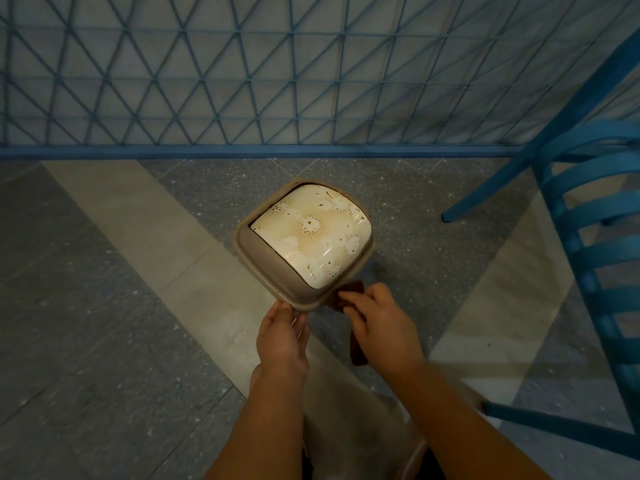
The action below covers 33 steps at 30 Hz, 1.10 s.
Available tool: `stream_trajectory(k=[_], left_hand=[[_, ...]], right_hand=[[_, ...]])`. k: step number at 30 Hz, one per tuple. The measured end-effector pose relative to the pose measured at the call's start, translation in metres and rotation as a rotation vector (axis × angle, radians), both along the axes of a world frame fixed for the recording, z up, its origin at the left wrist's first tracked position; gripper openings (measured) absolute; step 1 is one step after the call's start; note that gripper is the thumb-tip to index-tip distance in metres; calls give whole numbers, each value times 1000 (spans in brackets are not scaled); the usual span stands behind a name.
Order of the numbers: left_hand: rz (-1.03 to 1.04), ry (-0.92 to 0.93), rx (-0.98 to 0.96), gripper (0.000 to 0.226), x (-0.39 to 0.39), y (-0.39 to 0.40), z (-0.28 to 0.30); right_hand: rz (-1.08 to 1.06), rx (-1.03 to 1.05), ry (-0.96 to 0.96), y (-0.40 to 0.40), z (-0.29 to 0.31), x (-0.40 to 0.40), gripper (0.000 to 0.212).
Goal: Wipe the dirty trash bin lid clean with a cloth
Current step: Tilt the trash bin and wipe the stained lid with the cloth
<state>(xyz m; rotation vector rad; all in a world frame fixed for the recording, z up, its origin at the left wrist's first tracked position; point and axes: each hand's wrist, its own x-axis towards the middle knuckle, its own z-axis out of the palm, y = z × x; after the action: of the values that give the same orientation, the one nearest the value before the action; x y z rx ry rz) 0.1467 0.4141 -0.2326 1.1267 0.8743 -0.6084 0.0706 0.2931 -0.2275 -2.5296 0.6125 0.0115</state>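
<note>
The trash bin lid (310,233) is a cream swing flap in a beige frame (258,258), seen from above in the middle of the view. Brown stains and speckles cover the flap. My left hand (282,336) grips the frame's near corner. My right hand (379,322) holds a dark brown cloth (356,348) at the frame's near right edge; most of the cloth is hidden under the hand, with one end hanging below it.
A blue metal lattice fence (277,81) runs across the back. A blue slatted chair (595,244) stands at the right, close to the bin. Grey speckled and pale floor tiles (104,271) lie to the left. The bin's body below the lid is hidden.
</note>
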Motion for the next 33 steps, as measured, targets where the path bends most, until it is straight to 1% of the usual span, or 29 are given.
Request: stream_trajectory(k=[5,10,12,14,16,19,20,21,23,26,28,30,32,33], left_hand=[[0,31,-68,32,-6,-4,-4],[39,26,-89,31,-6,-8,-7],[24,3,-55,28,-6,-9,-7],[14,-13,-19,26,-5,-10,-6],[21,-6,-11,24,-3,-11,-5],[31,4,-10,18,-2,-13,-4],[34,0,-9,17,-3,-13,-4],[36,-6,-8,18,-3,-14,-5],[39,-18,-5,21,-5,-15,-5],[49,-28,-12,24,-7,-14,-4],[39,-34,-6,25,-6,-13,-4],[17,-37,9,28,-4,-11,-7],[13,-28,4,29,-1,-10,-7],[15,-24,0,29,0,-10,-8]], right_hand=[[-120,-15,-54,3,-3,11,32],[98,5,-11,25,-3,12,28],[216,-97,-6,25,-5,12,32],[231,-185,-31,11,-7,16,32],[150,-208,-66,-9,-8,18,30],[-120,-169,-15,-31,-9,22,31],[-173,-146,-15,-30,-9,23,31],[-180,-132,-34,-25,-9,23,30],[-79,-109,-41,-5,-9,18,30],[170,-113,-10,24,-11,11,37],[221,-163,-22,21,-11,13,36],[154,-186,-48,4,-9,17,30],[-32,-150,-50,-19,-7,20,28],[-131,-123,-17,-30,-6,23,29]])
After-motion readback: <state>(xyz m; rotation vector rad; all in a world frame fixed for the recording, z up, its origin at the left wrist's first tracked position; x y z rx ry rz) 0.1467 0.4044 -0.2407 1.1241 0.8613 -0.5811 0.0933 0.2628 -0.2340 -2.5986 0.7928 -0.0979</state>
